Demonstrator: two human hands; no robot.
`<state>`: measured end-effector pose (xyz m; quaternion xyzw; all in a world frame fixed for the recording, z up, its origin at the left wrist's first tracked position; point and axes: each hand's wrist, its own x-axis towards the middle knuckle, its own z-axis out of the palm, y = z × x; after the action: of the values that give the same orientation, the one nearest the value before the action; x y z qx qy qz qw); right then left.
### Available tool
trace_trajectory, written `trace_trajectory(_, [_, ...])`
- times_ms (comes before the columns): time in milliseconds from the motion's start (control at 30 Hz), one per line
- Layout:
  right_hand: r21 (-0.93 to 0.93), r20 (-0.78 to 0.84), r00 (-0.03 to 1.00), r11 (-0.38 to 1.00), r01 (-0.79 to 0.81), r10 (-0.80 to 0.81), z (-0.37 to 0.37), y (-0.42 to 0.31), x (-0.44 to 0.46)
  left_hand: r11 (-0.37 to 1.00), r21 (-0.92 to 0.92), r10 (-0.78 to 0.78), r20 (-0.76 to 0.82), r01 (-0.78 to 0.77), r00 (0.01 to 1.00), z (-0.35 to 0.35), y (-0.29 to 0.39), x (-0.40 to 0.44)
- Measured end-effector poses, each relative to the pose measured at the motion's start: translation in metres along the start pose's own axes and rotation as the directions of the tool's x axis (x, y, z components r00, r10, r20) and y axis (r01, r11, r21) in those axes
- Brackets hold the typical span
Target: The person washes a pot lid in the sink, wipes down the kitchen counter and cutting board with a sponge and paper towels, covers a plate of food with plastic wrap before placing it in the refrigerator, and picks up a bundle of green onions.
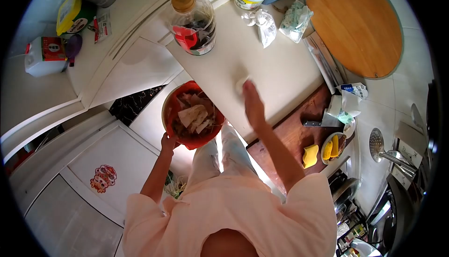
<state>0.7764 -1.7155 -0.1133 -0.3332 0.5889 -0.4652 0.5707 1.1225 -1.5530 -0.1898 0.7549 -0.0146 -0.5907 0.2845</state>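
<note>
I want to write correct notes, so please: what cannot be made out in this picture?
Head view: white thing by the right hand, too small and blurred to name.
Head view: inside bottom of the bin, hidden by scraps.
Head view: round board, cut off at the picture's top.

Pale peach top (234, 205), loose short sleeves (309, 198), light-coloured trousers (205, 160)
</note>
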Motion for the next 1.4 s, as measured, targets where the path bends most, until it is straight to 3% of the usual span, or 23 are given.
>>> trace_trajectory(33, [-0.355, 0.041, 0.999, 0.935, 0.030, -0.017, 0.003, -0.003, -0.025, 1.000, -0.015, 0.006, 0.005, -0.006, 1.000, -0.001, 0.000, 0.001])
trace_trajectory(67, [-0.785, 0.451, 0.848, 0.329, 0.525, -0.277, -0.010, -0.006, -0.045, 1.000, -0.027, 0.008, 0.013, -0.008, 1.000, -0.002, -0.003, 0.001])
trace_trajectory(167, [-0.762, 0.517, 0.817, 0.298, 0.575, -0.255, -0.028, -0.012, -0.054, 1.000, -0.015, 0.011, 0.014, -0.011, 1.000, 0.001, -0.003, -0.004])
trace_trajectory(333, [-0.833, 0.392, 0.858, 0.268, 0.484, -0.332, 0.002, -0.021, -0.011, 0.996, 0.087, 0.016, -0.014, -0.015, 1.000, 0.002, -0.002, -0.011])
trace_trajectory(467, [-0.778, 0.521, 0.823, 0.272, 0.567, -0.225, -0.035, 0.008, -0.069, 0.998, 0.034, 0.050, 0.038, -0.052, 0.998, -0.001, -0.008, -0.005])
trace_trajectory(500, [-0.664, 0.315, 0.933, 0.662, 0.349, -0.176, -0.045, 0.008, -0.065, 0.999, 0.038, 0.037, 0.036, -0.038, 0.999, 0.001, -0.003, -0.012])
trace_trajectory(533, [-0.388, 0.137, 0.990, 0.918, 0.083, -0.032, -0.052, 0.009, -0.052, 0.999, 0.038, 0.025, 0.031, -0.026, 0.999, 0.004, 0.000, -0.016])
trace_trajectory(567, [-0.012, 0.027, 0.983, 0.984, -0.179, 0.179, -0.057, 0.008, -0.036, 0.999, 0.026, 0.020, 0.031, -0.021, 0.999, 0.004, -0.002, -0.015])
trace_trajectory(600, [-0.602, 0.094, 0.989, 0.784, 0.150, -0.117, -0.058, -0.011, -0.016, 1.000, 0.015, 0.015, 0.028, -0.016, 0.999, 0.003, -0.004, -0.014])
trace_trajectory(633, [-0.901, 0.319, 0.895, 0.194, 0.389, -0.312, -0.054, -0.030, 0.004, 1.000, 0.005, 0.014, 0.024, -0.014, 1.000, 0.001, -0.004, -0.014])
trace_trajectory(700, [-0.828, 0.301, 0.850, 0.325, 0.458, -0.432, -0.027, 0.001, 0.022, 1.000, -0.008, 0.016, 0.042, -0.016, 0.999, 0.000, 0.002, -0.015])
trace_trajectory(733, [-0.505, 0.237, 0.903, 0.748, 0.430, -0.359, -0.005, 0.025, 0.020, 1.000, -0.017, 0.015, 0.049, -0.014, 0.999, 0.000, 0.004, -0.016])
trace_trajectory(800, [-0.401, 0.389, 0.827, 0.734, 0.548, -0.405, 0.039, 0.023, 0.015, 1.000, -0.010, 0.025, 0.015, -0.025, 1.000, 0.001, 0.002, -0.010])
trace_trajectory(833, [-0.608, 0.588, 0.675, 0.306, 0.732, -0.446, 0.056, 0.000, 0.013, 1.000, -0.004, 0.028, 0.001, -0.028, 1.000, 0.001, 0.002, -0.005])
trace_trajectory(867, [-0.576, 0.638, 0.616, 0.246, 0.780, -0.462, 0.070, -0.004, 0.026, 1.000, 0.004, 0.019, 0.009, -0.019, 1.000, 0.000, 0.002, -0.002])
trace_trajectory(1000, [-0.567, 0.672, 0.592, 0.204, 0.798, -0.445, 0.115, -0.031, 0.072, 0.997, 0.009, 0.076, -0.037, -0.075, 0.996, 0.003, 0.002, 0.000])
trace_trajectory(1100, [-0.579, 0.684, 0.630, 0.251, 0.775, -0.367, 0.087, -0.021, 0.047, 0.994, -0.002, 0.105, -0.041, -0.105, 0.994, 0.000, 0.005, -0.002])
trace_trajectory(1133, [-0.572, 0.734, 0.596, 0.178, 0.801, -0.324, 0.071, -0.018, 0.036, 0.995, 0.001, 0.100, -0.047, -0.100, 0.994, 0.001, 0.007, -0.004])
trace_trajectory(1233, [-0.550, 0.761, 0.579, 0.181, 0.815, -0.294, 0.064, -0.022, 0.038, 0.995, -0.009, 0.102, -0.033, -0.103, 0.994, -0.001, 0.004, 0.003])
trace_trajectory(1400, [-0.584, 0.707, 0.606, 0.181, 0.791, -0.366, 0.109, -0.027, 0.067, 0.996, -0.049, 0.078, -0.042, -0.080, 0.996, -0.001, 0.003, -0.004])
